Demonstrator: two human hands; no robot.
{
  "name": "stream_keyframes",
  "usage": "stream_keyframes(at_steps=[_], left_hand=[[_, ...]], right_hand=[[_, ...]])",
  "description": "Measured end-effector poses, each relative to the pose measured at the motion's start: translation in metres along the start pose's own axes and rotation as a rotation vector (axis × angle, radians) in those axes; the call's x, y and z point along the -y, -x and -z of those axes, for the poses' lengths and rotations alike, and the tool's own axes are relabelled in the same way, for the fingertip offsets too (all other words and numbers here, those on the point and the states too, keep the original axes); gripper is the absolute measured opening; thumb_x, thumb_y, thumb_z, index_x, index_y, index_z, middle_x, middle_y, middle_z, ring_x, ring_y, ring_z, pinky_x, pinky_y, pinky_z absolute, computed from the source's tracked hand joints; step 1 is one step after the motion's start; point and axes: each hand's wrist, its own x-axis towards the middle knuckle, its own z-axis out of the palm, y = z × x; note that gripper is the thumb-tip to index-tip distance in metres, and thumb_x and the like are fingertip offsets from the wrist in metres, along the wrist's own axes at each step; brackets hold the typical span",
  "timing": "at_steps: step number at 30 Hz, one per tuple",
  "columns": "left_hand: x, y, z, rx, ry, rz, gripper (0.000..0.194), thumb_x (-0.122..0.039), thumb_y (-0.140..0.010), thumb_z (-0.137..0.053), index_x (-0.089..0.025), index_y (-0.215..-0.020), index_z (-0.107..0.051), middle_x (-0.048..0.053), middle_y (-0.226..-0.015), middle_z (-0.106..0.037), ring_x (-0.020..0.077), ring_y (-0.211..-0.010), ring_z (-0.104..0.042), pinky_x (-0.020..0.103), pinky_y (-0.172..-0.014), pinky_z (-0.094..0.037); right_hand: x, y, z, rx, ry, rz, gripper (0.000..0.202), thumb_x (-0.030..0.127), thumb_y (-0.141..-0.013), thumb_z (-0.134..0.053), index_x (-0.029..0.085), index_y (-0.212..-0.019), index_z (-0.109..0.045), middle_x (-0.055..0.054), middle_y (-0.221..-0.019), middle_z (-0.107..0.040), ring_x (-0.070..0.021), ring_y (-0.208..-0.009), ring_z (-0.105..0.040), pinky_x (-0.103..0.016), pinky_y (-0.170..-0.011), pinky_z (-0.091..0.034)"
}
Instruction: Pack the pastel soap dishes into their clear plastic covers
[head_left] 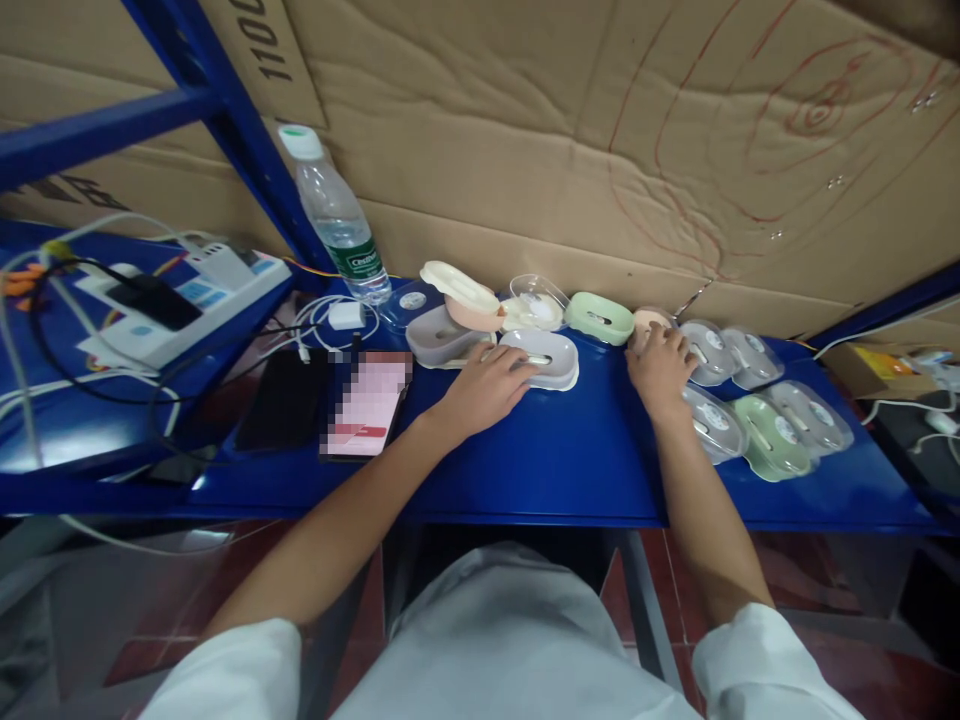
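My left hand (486,388) is over the left side of a pale grey oval plastic dish (556,370), its fingers bent onto it near a short whitish strip in the middle. My right hand (663,368) grips a peach oval dish (643,326), mostly hidden under the curled fingers. Between the hands and farther back lies a light green oval dish (589,312) with a small dark opening. Left of it are a clear lid (541,285), a cream oval piece (459,284) tilted over a peach one, and another grey dish (429,338).
Several lidded grey and green dishes (769,440) lie at the right on the blue table (570,470). A phone (371,405), a dark flat object (281,400), a white charger (346,316), a water bottle (341,225) and a power strip (180,310) are at left. Cardboard (480,130) stands behind.
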Motion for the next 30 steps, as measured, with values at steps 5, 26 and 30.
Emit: stream_keyframes(at_steps=[5,26,30], left_hand=[[-0.001,-0.003,-0.003,0.006,0.063,0.019,0.029,-0.024,-0.106,-0.054,-0.019,-0.129,-0.071,0.012,-0.124,-0.073,0.0311,-0.120,-0.067,0.050,-0.106,-0.045],[-0.016,-0.007,-0.003,-0.138,0.294,0.129,0.053,-0.040,-0.106,-0.059,-0.021,-0.154,-0.047,0.016,-0.148,-0.065,0.0341,-0.134,-0.064,0.050,-0.113,-0.051],[-0.014,-0.007,-0.002,-0.135,0.317,0.112,0.053,-0.041,-0.108,-0.057,-0.021,-0.156,-0.046,0.015,-0.152,-0.062,0.0327,-0.139,-0.061,0.049,-0.117,-0.047]], right_hand=[[-0.012,-0.003,0.007,-0.023,-0.174,-0.031,0.054,0.039,-0.094,-0.059,0.018,-0.143,-0.057,-0.024,-0.143,-0.053,-0.0420,-0.128,-0.058,-0.062,-0.102,-0.051],[0.059,0.061,0.036,-0.286,-0.845,0.544,0.030,0.044,-0.102,-0.062,0.026,-0.126,-0.067,-0.012,-0.128,-0.069,-0.0313,-0.127,-0.065,-0.057,-0.114,-0.051],[0.052,0.056,0.039,-0.344,-0.971,0.463,0.031,0.042,-0.103,-0.061,0.027,-0.130,-0.065,-0.011,-0.131,-0.067,-0.0304,-0.131,-0.062,-0.056,-0.112,-0.051]])
